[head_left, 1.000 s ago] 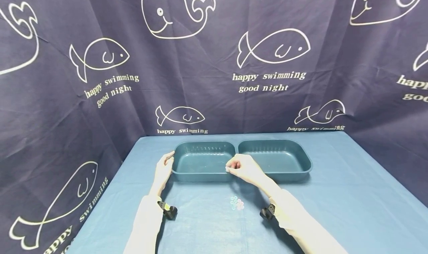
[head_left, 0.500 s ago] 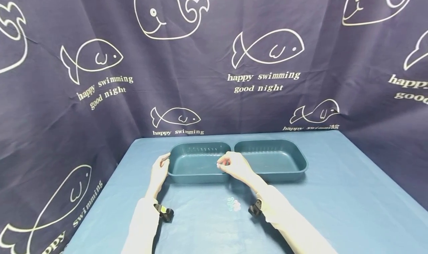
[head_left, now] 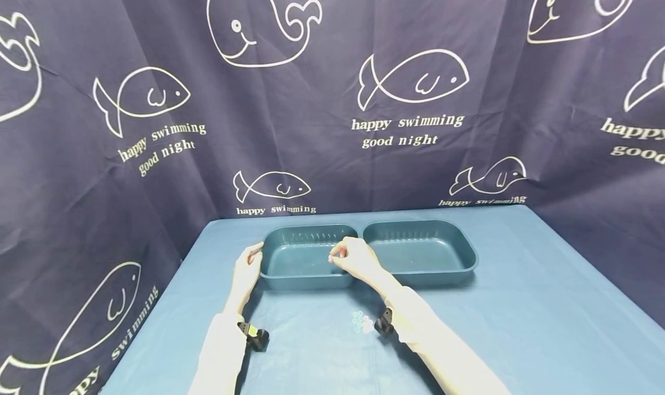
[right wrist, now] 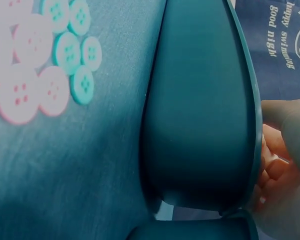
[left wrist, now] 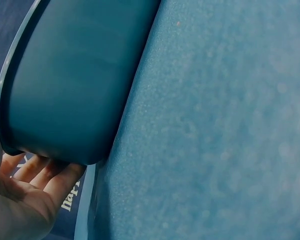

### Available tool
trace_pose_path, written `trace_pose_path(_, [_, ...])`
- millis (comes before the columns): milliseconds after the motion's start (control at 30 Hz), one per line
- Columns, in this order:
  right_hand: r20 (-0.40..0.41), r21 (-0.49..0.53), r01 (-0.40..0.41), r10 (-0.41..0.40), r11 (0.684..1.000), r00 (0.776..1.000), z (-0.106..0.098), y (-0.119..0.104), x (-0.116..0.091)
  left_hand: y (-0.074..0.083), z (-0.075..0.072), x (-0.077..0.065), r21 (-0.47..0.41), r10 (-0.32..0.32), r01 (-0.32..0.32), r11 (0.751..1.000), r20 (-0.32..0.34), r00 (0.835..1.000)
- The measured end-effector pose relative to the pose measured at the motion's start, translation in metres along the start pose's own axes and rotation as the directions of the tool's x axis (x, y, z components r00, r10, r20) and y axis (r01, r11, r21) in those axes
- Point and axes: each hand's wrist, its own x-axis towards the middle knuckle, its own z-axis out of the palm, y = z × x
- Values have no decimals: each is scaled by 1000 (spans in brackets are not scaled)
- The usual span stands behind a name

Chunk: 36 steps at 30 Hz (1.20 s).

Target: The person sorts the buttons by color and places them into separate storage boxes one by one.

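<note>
Two dark teal rectangular boxes stand side by side, the left box (head_left: 306, 282) and the right box (head_left: 441, 278). My left hand (head_left: 245, 272) is at the left box's outer end; in the left wrist view its fairly straight fingers (left wrist: 65, 182) touch the end wall. Over the near right part of the left box, my right hand (head_left: 358, 257) has thumb and forefinger pinched together on a small pale button. The right wrist view hides those fingertips behind the rim. Pink buttons (right wrist: 21, 95) and teal buttons (right wrist: 67, 52) lie in a cluster on the table.
Blue cloth covers the table (head_left: 530, 302). Behind and on both sides hangs a dark curtain (head_left: 332, 94) with fish and whale drawings. Black wrist cameras sit below each hand, the right camera (head_left: 384, 324) close to the button cluster.
My right hand has moved left, from the gap between the boxes to over the left box. My left hand stays at the box's end. The head view has shifted slightly.
</note>
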Motion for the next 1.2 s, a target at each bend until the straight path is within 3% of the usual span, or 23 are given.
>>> trace_pose_path(833, [-17,-73,56,-57,996,998,13,-4,19,-2,2,-2,5,-4,4,1000,-14,1000])
trace_pose_path(1200, [-14,-76,30,-31,997,999,18,-5,22,-2,1,-1,6,-1,1,1000,-11,1000])
